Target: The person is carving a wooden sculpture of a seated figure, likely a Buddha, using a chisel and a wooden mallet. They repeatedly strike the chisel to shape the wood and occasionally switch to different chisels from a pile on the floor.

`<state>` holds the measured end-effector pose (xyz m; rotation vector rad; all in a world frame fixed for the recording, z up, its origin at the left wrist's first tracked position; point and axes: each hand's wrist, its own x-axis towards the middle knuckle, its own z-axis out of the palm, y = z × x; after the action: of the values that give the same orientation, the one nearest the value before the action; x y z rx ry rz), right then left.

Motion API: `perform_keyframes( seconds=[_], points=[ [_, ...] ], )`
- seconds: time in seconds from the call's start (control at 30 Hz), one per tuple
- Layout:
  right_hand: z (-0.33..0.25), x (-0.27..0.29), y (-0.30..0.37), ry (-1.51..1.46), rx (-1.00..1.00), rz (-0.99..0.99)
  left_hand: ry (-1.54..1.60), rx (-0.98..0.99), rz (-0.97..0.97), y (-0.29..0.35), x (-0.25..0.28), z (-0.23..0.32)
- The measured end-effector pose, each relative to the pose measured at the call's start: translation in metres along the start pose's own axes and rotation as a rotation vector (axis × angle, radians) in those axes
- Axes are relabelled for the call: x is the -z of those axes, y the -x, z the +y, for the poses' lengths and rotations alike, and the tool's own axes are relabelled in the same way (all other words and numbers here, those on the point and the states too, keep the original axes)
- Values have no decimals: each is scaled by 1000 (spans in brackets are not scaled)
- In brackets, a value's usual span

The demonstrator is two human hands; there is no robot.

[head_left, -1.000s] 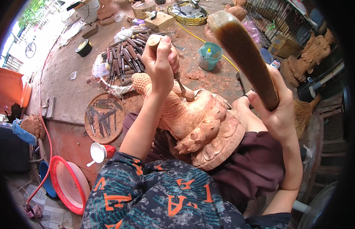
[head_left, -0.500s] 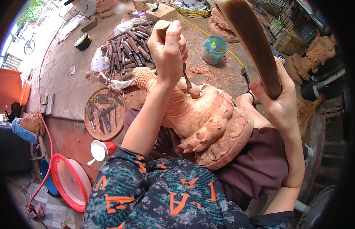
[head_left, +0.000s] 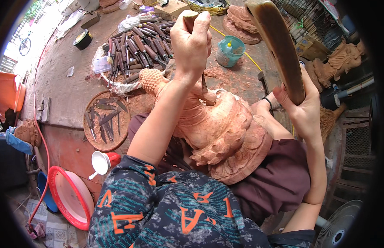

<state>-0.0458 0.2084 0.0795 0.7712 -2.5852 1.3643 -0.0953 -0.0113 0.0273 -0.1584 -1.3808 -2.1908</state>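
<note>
A carved reddish wooden figure (head_left: 219,124) with a knobbly, curl-covered head lies tilted across my lap, its petalled round base toward the right. My left hand (head_left: 191,51) is wrapped round the handle of a carving chisel (head_left: 205,84), held nearly upright. The chisel's blade reaches down to the figure's arm area; whether its edge touches the wood is hard to see. In my right hand (head_left: 304,108) is a long, thick, dark wooden mallet (head_left: 278,47), raised to the right of the chisel and apart from it.
Beyond the figure lies a heap of wood-handled chisels (head_left: 138,49). A round tray (head_left: 88,120) of blades sits at left, near a red-and-white cup (head_left: 102,162). A teal tub (head_left: 237,51) holds a small bottle. Another carved base (head_left: 240,25) and a fan (head_left: 338,227) stand at the right.
The view has shifted slightly. My left hand has moved a little to the right, and the chisel stands more upright. The mallet stays raised, with only a slight turn.
</note>
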Motion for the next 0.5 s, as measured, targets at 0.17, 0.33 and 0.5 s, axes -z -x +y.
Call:
perform_keyframes(
  seconds=[0.17,0.33,0.5],
  points=[
    [1,-1,0,-13,-54,-16,-19,-1,-24,-4,-3,-3],
    [4,-4,0,-14,-90,-35,-11,85,-25,-7,-1,-7],
    [7,-6,-1,-7,-109,-40,-80,119,-6,-10,-1,-6]
  ],
)
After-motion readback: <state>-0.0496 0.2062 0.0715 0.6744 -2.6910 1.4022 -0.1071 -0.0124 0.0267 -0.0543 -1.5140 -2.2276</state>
